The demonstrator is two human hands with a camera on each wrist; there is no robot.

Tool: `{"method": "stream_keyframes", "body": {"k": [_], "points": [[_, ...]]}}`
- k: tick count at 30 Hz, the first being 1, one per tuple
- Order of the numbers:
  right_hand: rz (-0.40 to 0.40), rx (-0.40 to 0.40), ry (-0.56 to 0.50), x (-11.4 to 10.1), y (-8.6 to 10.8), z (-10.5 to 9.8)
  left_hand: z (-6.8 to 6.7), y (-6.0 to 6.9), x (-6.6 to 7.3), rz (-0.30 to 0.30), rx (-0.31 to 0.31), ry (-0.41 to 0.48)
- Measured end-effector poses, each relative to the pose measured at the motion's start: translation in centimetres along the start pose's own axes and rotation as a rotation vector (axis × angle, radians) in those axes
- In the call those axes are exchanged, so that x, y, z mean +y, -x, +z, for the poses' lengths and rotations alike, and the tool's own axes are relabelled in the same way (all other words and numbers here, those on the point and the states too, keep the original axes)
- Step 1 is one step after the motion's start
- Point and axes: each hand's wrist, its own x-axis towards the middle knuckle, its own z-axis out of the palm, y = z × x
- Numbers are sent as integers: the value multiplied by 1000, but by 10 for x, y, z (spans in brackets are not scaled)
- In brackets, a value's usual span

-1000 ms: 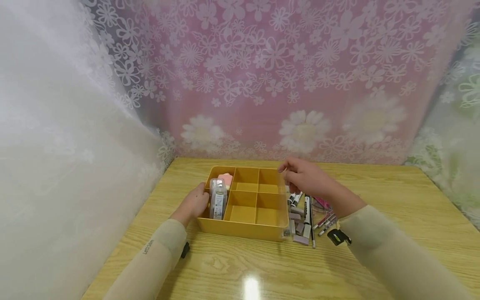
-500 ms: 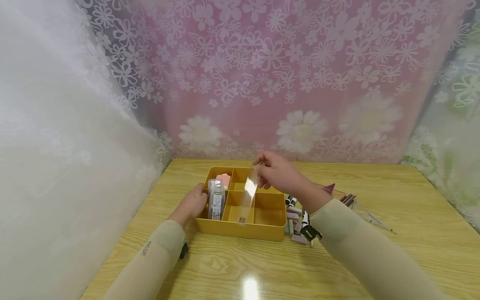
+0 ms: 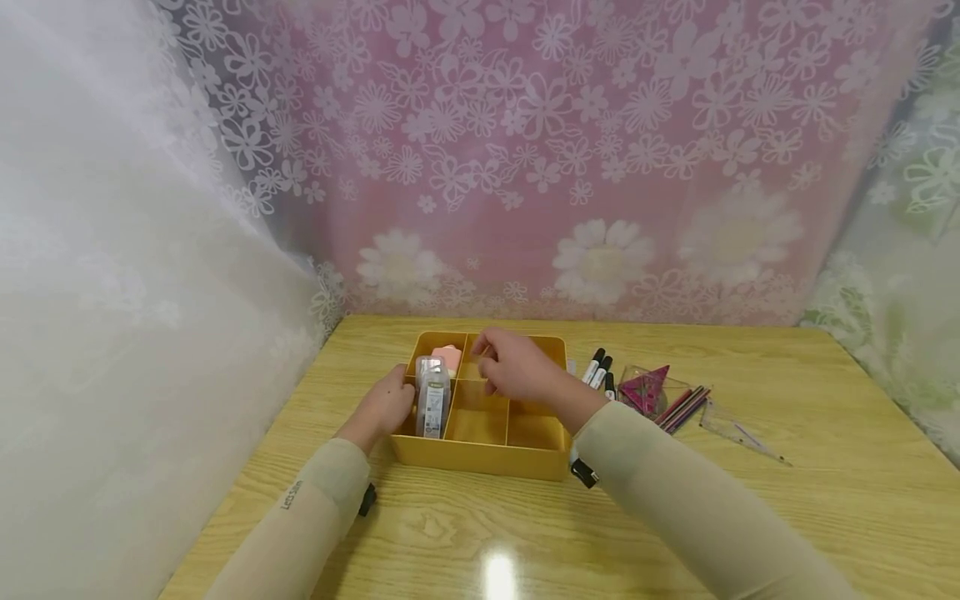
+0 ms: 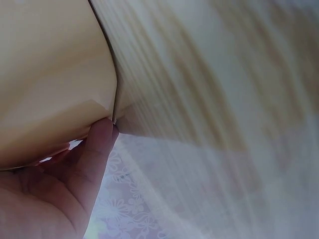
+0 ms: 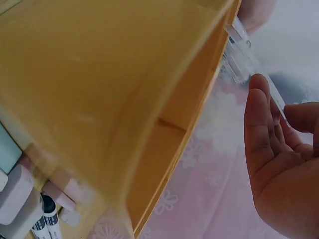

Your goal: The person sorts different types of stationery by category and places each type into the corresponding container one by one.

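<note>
The left hand grips the left wall of a yellow compartment box; in the left wrist view the thumb lies against the box's outer side. Over the middle compartments, the right hand pinches a clear flat strip, seen in the right wrist view between thumb and fingers. From the head the strip is hardly visible. Clear cases with a label stand in the front left compartment, and a pink item lies in the one behind.
Right of the box lie black-capped markers, a pink triangle, several pencils and a clear set square. Erasers show beside the box in the right wrist view. A flowered curtain hangs behind the table.
The right hand has moved left with the clear strip, from the box's right edge to above its middle compartments. The left hand has kept its grip on the box.
</note>
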Motion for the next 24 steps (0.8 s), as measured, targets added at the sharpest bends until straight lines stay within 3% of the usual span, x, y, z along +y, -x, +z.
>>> {"method": "stream_keyframes", "body": {"k": [8, 16, 24], "points": [[34, -15, 130, -4, -6, 11, -2, -1, 1, -6, -2, 7], [-24, -33, 451, -2, -14, 13, -4, -1, 2, 4, 0, 10], [20, -108, 502, 0, -13, 13, -2, -1, 0, -6, -4, 3]]}}
